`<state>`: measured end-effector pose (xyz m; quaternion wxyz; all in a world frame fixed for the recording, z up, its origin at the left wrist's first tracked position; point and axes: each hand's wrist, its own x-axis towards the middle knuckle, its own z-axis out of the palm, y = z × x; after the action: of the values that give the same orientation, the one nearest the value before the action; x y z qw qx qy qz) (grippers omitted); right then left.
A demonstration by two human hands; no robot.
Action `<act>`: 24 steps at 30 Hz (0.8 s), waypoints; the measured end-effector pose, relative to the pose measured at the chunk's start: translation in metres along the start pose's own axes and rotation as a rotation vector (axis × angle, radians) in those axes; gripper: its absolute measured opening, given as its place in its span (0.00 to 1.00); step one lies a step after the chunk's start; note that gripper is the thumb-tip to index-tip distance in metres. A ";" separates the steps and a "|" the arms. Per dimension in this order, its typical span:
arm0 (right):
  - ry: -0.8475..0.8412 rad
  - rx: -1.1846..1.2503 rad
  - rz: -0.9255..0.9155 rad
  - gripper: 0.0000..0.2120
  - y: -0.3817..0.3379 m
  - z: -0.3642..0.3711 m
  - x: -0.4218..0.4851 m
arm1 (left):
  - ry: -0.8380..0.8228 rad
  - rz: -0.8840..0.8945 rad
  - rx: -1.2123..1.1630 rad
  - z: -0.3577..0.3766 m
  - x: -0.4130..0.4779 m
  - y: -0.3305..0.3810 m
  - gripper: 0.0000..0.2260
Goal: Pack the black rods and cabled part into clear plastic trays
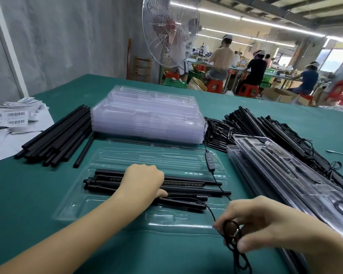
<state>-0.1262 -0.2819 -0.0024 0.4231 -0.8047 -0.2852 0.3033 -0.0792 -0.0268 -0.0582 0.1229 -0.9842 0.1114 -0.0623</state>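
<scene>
**Rods lying in the open tray, cable in the right hand**

The left hand (pixel 143 180) is lying on the black rods (pixel 186 189) inside the open tray (pixel 127 155). Its fingers are bending down out of sight, so I cannot tell if they are gripping. Near the tray's front right corner, the right hand (pixel 265 228) is pinching the coiled cable (pixel 233 234) between thumb and fingers; the lowest loops are looking blurred. The picture edge is cutting off the packed trays (pixel 285 175) right of the tray.
</scene>
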 end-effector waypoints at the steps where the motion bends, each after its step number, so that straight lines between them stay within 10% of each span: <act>1: 0.000 0.015 0.000 0.17 -0.002 0.002 0.005 | -0.001 0.002 0.006 0.000 0.000 0.000 0.25; 12: 0.350 -0.412 0.169 0.12 -0.003 0.021 0.071 | -0.054 -0.028 -0.026 -0.001 -0.002 -0.004 0.23; 24: 0.372 -0.337 0.272 0.13 0.009 0.026 0.063 | -0.004 -0.096 -0.121 -0.002 -0.005 -0.010 0.22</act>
<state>-0.1024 -0.2280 -0.0380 0.2838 -0.9364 -0.1388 0.1529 -0.0827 -0.0171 -0.0539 0.0605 -0.9941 0.0674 -0.0596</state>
